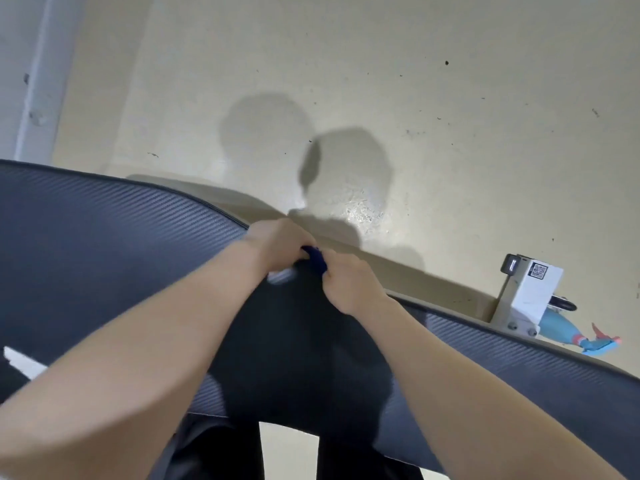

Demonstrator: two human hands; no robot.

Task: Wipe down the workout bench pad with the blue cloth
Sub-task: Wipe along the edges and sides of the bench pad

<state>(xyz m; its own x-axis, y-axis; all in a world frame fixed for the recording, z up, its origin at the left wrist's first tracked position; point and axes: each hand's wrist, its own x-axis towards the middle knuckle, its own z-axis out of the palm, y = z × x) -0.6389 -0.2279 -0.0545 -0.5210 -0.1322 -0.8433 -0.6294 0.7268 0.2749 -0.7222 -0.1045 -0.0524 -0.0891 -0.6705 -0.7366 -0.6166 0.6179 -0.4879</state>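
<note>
Both hands at far edge of bench pad (104, 220), knuckles nearly touching. Left hand (277, 242) and right hand (349, 282) curled shut around blue cloth (317, 259); only a small dark-blue bunch visible in the gap between the two sets of fingers, rest hidden inside fists. Looks like bunching or regripping the cloth before a stroke, not wiping flat: too little fabric spread on the pad. Two-handed pinch likely there to gather a wad and press on the far rim.

Cloth wad's visible strip running roughly away from body, tilted slightly left; true long axis hidden. Pad's long axis left-to-right under both forearms, crossing the fingers' reach. White bracket (530, 292) well right of right fingers, clear of cloth.
</note>
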